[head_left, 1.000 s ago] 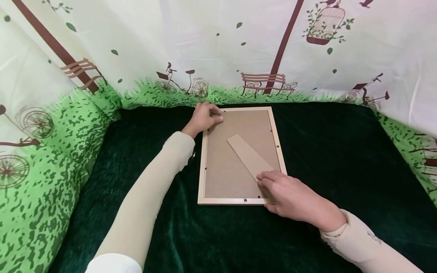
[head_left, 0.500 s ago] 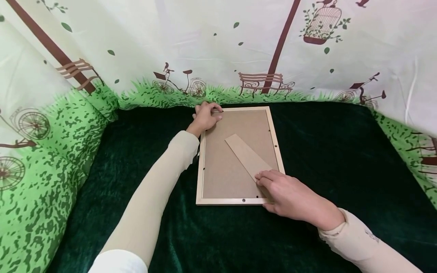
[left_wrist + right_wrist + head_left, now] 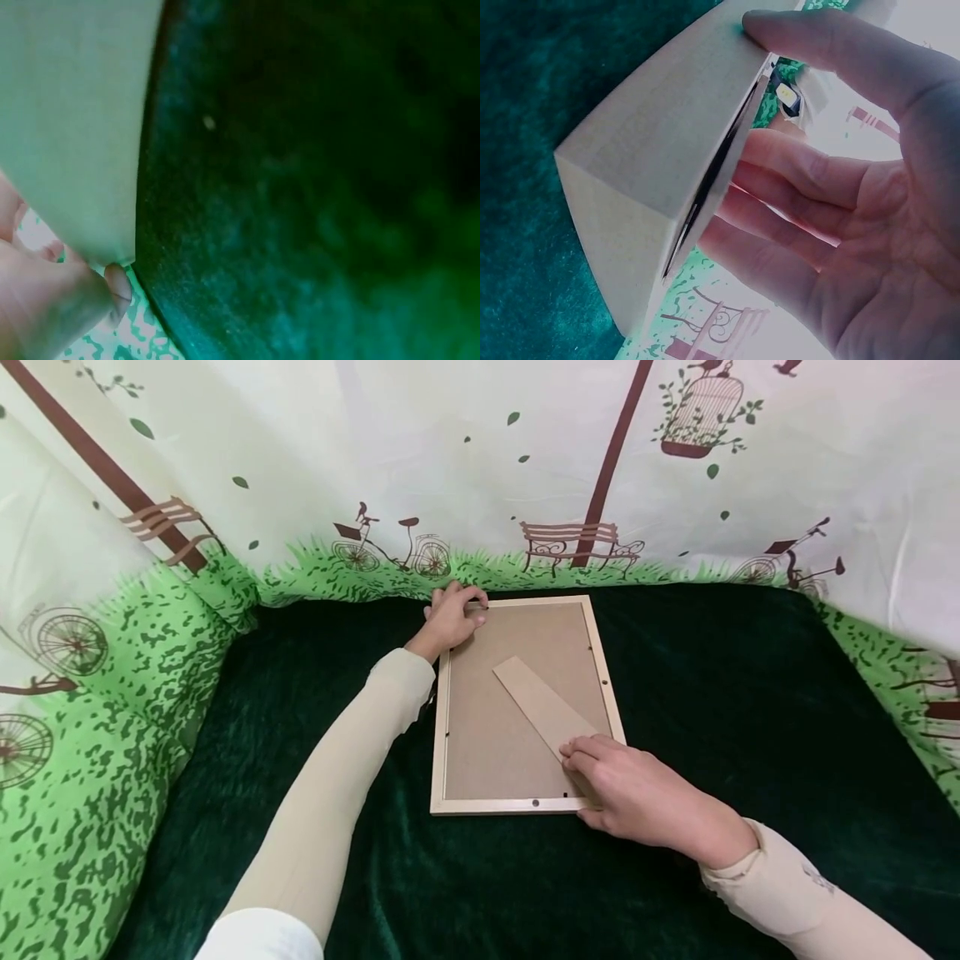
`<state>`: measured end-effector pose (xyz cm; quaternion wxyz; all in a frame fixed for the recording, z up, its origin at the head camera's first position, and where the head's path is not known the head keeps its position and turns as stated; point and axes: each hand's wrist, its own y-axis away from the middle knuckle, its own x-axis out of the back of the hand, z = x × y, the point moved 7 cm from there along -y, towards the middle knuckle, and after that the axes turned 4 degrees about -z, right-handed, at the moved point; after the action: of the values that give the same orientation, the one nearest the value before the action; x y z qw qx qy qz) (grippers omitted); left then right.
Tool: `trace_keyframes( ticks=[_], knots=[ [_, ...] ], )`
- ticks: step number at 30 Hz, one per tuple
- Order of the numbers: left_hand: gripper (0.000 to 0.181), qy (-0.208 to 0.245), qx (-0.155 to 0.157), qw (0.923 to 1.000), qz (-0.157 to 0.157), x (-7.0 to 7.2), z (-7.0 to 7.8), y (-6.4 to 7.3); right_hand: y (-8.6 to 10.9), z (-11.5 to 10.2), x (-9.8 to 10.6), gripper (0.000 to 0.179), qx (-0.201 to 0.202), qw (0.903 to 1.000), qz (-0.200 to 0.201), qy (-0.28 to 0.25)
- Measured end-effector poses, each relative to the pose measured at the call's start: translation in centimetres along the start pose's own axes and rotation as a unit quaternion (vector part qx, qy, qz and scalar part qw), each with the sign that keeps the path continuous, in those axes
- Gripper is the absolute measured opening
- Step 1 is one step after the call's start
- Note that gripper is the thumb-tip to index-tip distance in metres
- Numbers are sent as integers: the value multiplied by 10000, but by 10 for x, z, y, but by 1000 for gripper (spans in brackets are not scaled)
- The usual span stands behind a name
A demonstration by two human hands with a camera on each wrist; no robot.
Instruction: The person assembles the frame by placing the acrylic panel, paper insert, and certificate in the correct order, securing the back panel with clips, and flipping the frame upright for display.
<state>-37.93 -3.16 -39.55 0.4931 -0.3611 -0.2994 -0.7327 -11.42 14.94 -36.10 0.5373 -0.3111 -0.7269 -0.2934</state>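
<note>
A light wooden picture frame (image 3: 480, 807) lies back side up on the dark green cloth, showing its brown backing board (image 3: 480, 743). A flat tan stand leg (image 3: 542, 697) slants across the board, its lower end under my right fingers. My left hand (image 3: 448, 618) is at the far left corner, bent fingertips by a small black tab, thumb near the board. At the near right corner my right hand (image 3: 637, 785) grips the frame. In the right wrist view my thumb presses the frame's outer side (image 3: 637, 142), and my fingers lie over its back.
Dark green velvet cloth (image 3: 720, 693) spreads under the frame. A white curtain (image 3: 420, 443) with printed bicycles, benches and grass stands behind it and along both sides. Several small black tabs line the frame's inner edge.
My left fingertips have shifted slightly at the far left corner, towards the small black tab. The right hand keeps its grip on the frame. The head view has drifted a little.
</note>
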Motion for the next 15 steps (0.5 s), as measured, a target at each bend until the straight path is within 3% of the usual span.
trace_keyframes(
  ticks=[7, 15],
  knots=[
    [16, -418, -262, 9988, 63, 1, 4, 3, 1, -1, 0, 46, 0, 10000, -3, 14],
    [17, -817, -324, 9961, -22, -1, 5, 4, 0, -1, -1, 47, -24, 10000, -65, -49]
  ],
)
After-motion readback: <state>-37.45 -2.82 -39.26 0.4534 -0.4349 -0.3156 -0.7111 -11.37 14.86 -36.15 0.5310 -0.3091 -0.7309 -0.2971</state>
